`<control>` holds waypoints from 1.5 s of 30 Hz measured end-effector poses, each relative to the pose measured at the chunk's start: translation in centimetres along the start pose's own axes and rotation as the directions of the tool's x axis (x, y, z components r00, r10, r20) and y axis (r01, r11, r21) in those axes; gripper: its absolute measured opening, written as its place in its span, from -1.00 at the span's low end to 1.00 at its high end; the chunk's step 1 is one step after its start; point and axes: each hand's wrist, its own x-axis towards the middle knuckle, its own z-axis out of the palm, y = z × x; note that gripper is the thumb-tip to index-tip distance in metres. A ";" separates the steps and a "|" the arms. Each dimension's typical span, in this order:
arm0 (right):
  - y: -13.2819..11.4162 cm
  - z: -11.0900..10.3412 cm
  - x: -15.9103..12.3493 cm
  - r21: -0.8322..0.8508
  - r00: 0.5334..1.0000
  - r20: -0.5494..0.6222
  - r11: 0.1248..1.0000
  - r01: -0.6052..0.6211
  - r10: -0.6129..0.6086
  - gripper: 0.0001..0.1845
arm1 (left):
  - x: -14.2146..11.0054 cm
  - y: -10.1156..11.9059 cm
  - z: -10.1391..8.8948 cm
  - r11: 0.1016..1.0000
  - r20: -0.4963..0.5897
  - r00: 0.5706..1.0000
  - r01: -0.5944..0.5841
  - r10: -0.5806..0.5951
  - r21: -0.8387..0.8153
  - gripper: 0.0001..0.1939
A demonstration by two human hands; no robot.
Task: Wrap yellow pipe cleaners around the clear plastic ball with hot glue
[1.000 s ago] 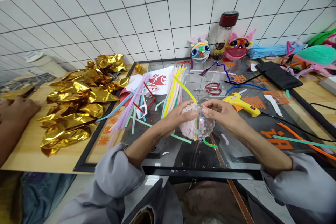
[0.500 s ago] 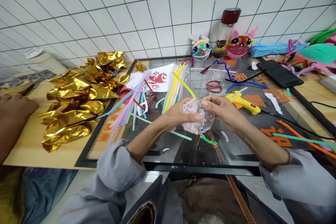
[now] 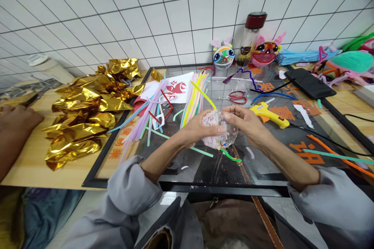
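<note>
Both my hands hold a clear plastic ball (image 3: 224, 137) partly wrapped in pale pink pipe cleaner, just above the glass tabletop (image 3: 263, 163). My left hand (image 3: 198, 129) cups its pink left side, fingers curled around it. My right hand (image 3: 247, 122) grips the top right, thumb and fingers pinched on it. A yellow pipe cleaner (image 3: 204, 95) sticks up from the ball toward the back, and a green one (image 3: 230, 156) trails out below it.
A bundle of coloured pipe cleaners (image 3: 193, 101) lies behind the ball. Red scissors (image 3: 238, 96) and a yellow glue gun (image 3: 269, 114) lie to the right. Gold foil (image 3: 87, 105) is heaped on the left, where another person's hand (image 3: 17, 118) rests. Finished decorated balls (image 3: 223, 56) and a bottle (image 3: 249, 39) stand by the wall.
My hands have turned the ball slightly and my right fingers have shifted on its top. The other person's hand at the left has barely moved.
</note>
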 end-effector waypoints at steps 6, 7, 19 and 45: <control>0.4 -0.1 0.1 -0.017 1.000 -0.030 1.000 0.003 -0.003 -0.27 | 0.1 0.0 0.2 1.000 -0.010 1.000 0.010 -0.010 0.005 -0.24; 0.5 -0.1 0.1 -0.024 0.999 -0.034 1.000 0.004 -0.005 -0.27 | 0.1 0.1 0.2 1.000 -0.007 1.000 0.012 -0.012 0.000 -0.24; 0.4 -0.2 -0.5 -0.076 0.996 0.019 0.993 0.086 -0.084 -0.38 | -0.4 0.1 0.0 0.991 -0.038 0.999 -0.023 0.029 0.135 -0.27; 0.4 -1.3 -1.2 -0.061 0.989 0.126 0.994 0.087 -0.079 -0.35 | -0.8 0.6 -0.3 0.989 -0.069 0.996 -0.038 0.049 0.145 -0.22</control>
